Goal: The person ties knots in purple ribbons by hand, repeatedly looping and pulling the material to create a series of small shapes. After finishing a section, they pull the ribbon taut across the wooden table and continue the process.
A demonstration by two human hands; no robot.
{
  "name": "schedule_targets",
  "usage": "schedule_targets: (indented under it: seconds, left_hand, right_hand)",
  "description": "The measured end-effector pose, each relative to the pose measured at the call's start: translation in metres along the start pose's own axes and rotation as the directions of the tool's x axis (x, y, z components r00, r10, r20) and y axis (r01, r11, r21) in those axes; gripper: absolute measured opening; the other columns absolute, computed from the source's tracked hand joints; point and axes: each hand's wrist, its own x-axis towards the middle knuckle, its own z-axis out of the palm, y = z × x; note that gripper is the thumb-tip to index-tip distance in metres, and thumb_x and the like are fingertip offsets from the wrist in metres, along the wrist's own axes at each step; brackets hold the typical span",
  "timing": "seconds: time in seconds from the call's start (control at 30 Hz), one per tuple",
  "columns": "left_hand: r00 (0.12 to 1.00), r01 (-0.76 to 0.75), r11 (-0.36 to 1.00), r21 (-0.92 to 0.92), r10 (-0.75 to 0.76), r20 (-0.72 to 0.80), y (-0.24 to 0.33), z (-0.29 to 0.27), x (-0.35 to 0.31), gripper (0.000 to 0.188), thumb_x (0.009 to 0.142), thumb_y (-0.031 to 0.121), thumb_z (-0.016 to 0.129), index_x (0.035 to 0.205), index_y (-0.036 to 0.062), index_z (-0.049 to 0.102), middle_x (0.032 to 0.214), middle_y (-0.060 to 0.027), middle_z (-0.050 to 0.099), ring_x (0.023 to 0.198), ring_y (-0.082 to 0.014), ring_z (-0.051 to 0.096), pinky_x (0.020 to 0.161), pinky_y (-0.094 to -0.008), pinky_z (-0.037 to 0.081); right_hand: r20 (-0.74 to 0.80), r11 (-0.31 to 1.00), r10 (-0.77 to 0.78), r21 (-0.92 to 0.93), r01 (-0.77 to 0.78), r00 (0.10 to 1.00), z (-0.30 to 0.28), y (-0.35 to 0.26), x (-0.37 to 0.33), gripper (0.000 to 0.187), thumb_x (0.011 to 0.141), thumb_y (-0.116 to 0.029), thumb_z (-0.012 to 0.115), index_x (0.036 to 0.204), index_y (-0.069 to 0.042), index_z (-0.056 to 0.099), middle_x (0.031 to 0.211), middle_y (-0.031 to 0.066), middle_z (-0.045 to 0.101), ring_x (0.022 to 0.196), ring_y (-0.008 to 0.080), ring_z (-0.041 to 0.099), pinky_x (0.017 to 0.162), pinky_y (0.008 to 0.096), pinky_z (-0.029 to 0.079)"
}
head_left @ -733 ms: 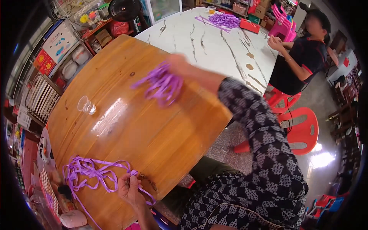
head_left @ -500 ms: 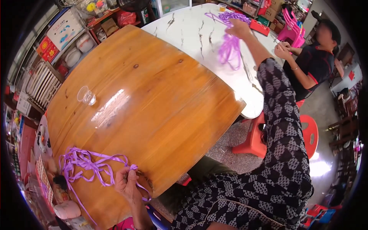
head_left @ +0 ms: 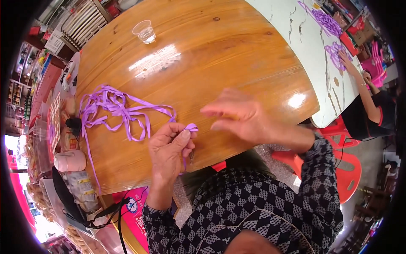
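Note:
My left hand is closed near the front edge of the wooden table, pinching a folded loop of purple ribbon between thumb and fingers. From it the ribbon runs left to a loose, tangled heap on the tabletop, and one strand hangs below the hand. To its right, my right hand hovers above the table, a little smeared by motion. Its thumb stands apart from the fingers, and nothing shows between them. A co-worker's hand touches a purple ribbon bundle on the white table.
A clear plastic cup stands toward the back of the wooden table. The white marbled table adjoins at right, with a larger purple ribbon pile. Red stools stand at right; packed goods and a pink roll crowd the left.
My right hand has come back from the white table, where the purple bundle now lies under the co-worker's hand. The view has swung right, and my left hand still holds its ribbon.

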Motion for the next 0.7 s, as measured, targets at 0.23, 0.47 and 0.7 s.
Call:
schedule_targets:
  seconds: [0.23,0.47,0.7]
  left_hand:
    - [0.992,-0.113,0.993,0.017,0.114,-0.046,-0.006,0.003,-0.009,0.012,0.081,0.004,0.061,0.089,-0.0037,0.059,0.070,-0.0086,0.062,0.050,-0.0060,0.048,0.043,-0.0154,0.031]
    - [0.995,-0.089,0.996,0.006,0.090,-0.036,-0.005,0.014,-0.017,0.012,0.077,0.002,0.065,0.086,-0.0042,0.061,0.068,-0.0059,0.061,0.049,-0.0049,0.046,0.043,-0.0150,0.031]
    - [0.996,-0.039,0.999,-0.013,0.038,-0.077,-0.003,0.021,-0.018,0.012,0.074,0.001,0.067,0.084,-0.0041,0.063,0.066,-0.0037,0.060,0.047,-0.0049,0.046,0.042,-0.0163,0.032]
  right_hand:
    - [-0.176,1.000,-0.016,-0.020,0.013,0.984,0.031,-0.021,-0.010,0.022,0.069,-0.004,0.070,0.089,-0.003,0.061,0.078,0.0061,0.060,0.069,0.0209,0.054,0.059,0.0299,0.042]
    - [-0.205,0.996,-0.066,-0.065,0.054,0.976,0.030,-0.022,-0.013,0.013,0.071,-0.001,0.067,0.083,-0.003,0.062,0.075,0.0048,0.060,0.065,0.0206,0.052,0.057,0.0295,0.042]
    - [-0.188,0.999,-0.010,0.038,0.017,0.982,0.027,-0.028,-0.016,0.031,0.068,-0.008,0.071,0.097,-0.003,0.062,0.090,0.0084,0.059,0.080,0.0223,0.054,0.066,0.0298,0.043]
